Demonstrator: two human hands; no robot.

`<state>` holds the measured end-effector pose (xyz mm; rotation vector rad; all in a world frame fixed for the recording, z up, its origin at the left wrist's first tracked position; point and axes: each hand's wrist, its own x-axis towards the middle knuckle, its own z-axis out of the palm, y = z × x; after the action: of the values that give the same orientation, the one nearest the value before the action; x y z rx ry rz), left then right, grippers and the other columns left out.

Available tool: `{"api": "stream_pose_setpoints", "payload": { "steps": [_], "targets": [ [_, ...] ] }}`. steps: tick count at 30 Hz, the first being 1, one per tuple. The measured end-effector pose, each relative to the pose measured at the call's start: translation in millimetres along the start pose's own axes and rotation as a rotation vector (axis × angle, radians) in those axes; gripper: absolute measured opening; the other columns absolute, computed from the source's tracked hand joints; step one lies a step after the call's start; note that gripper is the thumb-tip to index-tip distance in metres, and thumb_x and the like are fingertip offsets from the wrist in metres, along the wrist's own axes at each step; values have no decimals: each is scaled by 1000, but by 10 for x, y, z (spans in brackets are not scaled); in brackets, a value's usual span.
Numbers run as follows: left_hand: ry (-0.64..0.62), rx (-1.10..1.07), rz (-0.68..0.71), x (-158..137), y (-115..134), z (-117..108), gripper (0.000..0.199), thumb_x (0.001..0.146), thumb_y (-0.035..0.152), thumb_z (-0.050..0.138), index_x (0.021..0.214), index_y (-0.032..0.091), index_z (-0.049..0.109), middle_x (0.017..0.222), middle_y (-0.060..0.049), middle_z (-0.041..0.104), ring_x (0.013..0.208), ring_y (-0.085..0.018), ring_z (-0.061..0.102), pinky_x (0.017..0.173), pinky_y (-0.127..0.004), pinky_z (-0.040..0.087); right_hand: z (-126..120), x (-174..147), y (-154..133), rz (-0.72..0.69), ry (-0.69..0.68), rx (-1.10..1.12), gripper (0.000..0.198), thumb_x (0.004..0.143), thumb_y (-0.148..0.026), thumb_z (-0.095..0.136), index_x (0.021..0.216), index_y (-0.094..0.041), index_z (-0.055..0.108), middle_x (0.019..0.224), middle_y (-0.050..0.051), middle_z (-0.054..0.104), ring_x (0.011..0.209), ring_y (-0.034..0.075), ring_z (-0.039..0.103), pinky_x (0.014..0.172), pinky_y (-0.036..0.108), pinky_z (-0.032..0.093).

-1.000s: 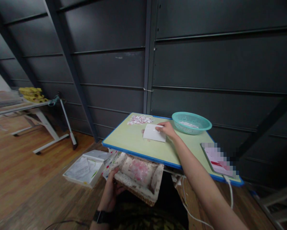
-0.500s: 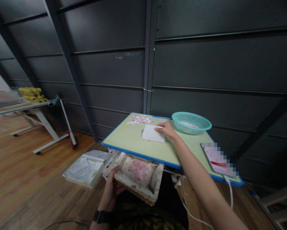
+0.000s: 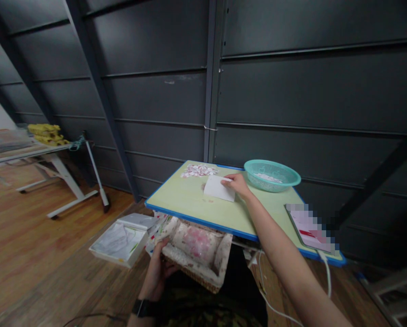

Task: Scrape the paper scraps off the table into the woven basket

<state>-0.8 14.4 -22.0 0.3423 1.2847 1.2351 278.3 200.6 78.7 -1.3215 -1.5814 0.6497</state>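
Note:
My right hand [image 3: 237, 185] pinches the right side of a white card [image 3: 218, 189] over the middle of the yellow-green tabletop [image 3: 176, 195]. The card tilts, its lower edge at or close to the surface; some small pale bits lie just below it. With my left hand [image 3: 159, 265] I grip the left side of a lined woven basket [image 3: 203, 268], tilted under the table's front edge. Pinkish-red matter shows on its pale lining. Behind the card lies a pile of small white and reddish pieces [image 3: 198, 170].
A turquoise plastic basket [image 3: 274, 186] with white pieces stands at the back right. A tablet [image 3: 308, 229] with a white cable lies at the right edge. On the floor at left is an open white box [image 3: 135, 259]. A dark panelled wall [image 3: 155, 100] rises behind.
My right hand has shifted the card slightly to the right and tilted it a little, uncovering small bits on the tabletop. My left hand and the woven basket stay in place.

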Motion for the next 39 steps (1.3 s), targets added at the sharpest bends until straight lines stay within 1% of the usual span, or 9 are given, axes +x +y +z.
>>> {"api": "stream_pose_setpoints", "payload": {
  "steps": [5, 12, 15, 19, 22, 25, 30, 35, 39],
  "targets": [
    [-9, 10, 4, 4, -2, -2, 31, 80, 42, 62, 102, 20, 56, 68, -1, 63, 59, -20, 64, 58, -35, 57, -9, 5, 7, -7, 0, 12, 26, 60, -31, 64, 73, -11, 76, 73, 7, 72, 66, 20, 60, 58, 27, 40],
    [0, 11, -1, 14, -1, 3, 33, 80, 42, 62, 106, 21, 56, 74, -2, 65, 60, -20, 65, 59, -35, 57, -8, 14, 17, 21, -12, 60, 29, 57, -32, 65, 73, -10, 76, 70, 7, 71, 64, 19, 58, 58, 27, 40],
    [-1, 14, -2, 7, 5, 4, 34, 81, 41, 61, 108, 21, 56, 76, -2, 66, 61, -20, 65, 59, -36, 58, -11, 20, 26, 14, -16, 40, 28, 57, -32, 65, 71, -11, 75, 69, 7, 70, 64, 19, 58, 58, 27, 39],
    [0, 8, -7, 8, 3, -2, 32, 81, 41, 61, 107, 21, 56, 74, -1, 64, 57, -18, 63, 57, -34, 57, -16, 24, 33, 20, -50, 29, 26, 56, -33, 66, 69, -12, 74, 65, 5, 68, 64, 19, 56, 57, 27, 38],
    [-15, 6, -10, 17, -4, -10, 35, 81, 42, 61, 107, 20, 56, 73, -1, 64, 57, -18, 63, 57, -34, 57, -21, 21, 30, 27, -36, 74, 29, 55, -35, 67, 70, -11, 74, 66, 5, 67, 63, 18, 55, 56, 26, 37],
    [5, 15, -9, 24, -5, -11, 37, 81, 41, 61, 110, 21, 55, 73, 0, 63, 58, -19, 64, 57, -34, 57, -26, 16, 27, 41, -35, 81, 29, 54, -35, 68, 68, -11, 73, 65, 5, 66, 61, 17, 53, 53, 26, 35],
    [13, 7, -9, 19, 9, 13, 33, 81, 40, 61, 108, 21, 55, 73, 0, 62, 57, -18, 62, 57, -34, 57, -30, 10, 21, 44, -53, 58, 26, 53, -34, 68, 65, -12, 72, 62, 3, 64, 59, 16, 52, 53, 25, 35],
    [11, 12, -13, 6, 14, 25, 32, 83, 40, 59, 109, 21, 56, 76, -1, 64, 59, -18, 64, 57, -33, 56, -39, 12, 8, 45, -61, 32, 25, 55, -32, 67, 68, -12, 74, 63, 4, 66, 61, 17, 54, 55, 26, 37],
    [-2, 5, -14, 3, 13, 13, 32, 83, 40, 59, 109, 21, 56, 77, -1, 65, 60, -19, 64, 58, -34, 57, -36, 22, 14, 28, -34, 5, 25, 57, -31, 66, 70, -11, 75, 67, 5, 68, 63, 18, 57, 57, 27, 39]
  ]
}}
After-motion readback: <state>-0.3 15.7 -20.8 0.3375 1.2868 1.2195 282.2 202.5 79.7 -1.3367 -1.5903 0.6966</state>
